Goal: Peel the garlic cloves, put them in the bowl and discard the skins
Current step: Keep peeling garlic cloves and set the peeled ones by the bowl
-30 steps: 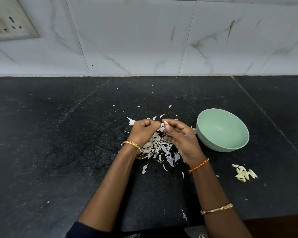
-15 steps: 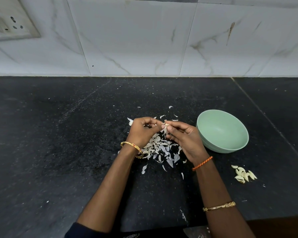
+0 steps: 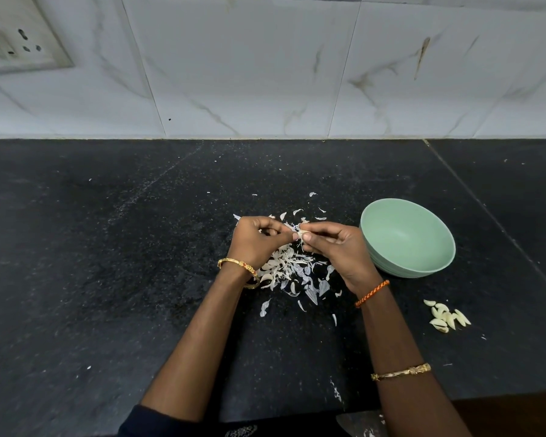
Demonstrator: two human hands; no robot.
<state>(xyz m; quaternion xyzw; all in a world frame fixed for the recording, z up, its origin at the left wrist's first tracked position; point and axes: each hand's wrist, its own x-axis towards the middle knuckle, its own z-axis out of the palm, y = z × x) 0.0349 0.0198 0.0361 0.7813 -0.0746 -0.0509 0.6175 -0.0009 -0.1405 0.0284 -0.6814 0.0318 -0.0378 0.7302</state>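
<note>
Countertop (image 3: 108, 279): the left half is open dark stone up to the wall tiles (image 3: 249, 74). Centre: a heap of skins (image 3: 292, 271) lies under both hands. Right: a green bowl (image 3: 407, 238) stands just beside the right hand (image 3: 338, 247). Near the front right, a cluster of peeled cloves (image 3: 446, 316) lies apart from the bowl, with bare stone between.

Head view looks down, close, over the counter (image 3: 108, 279).
</note>
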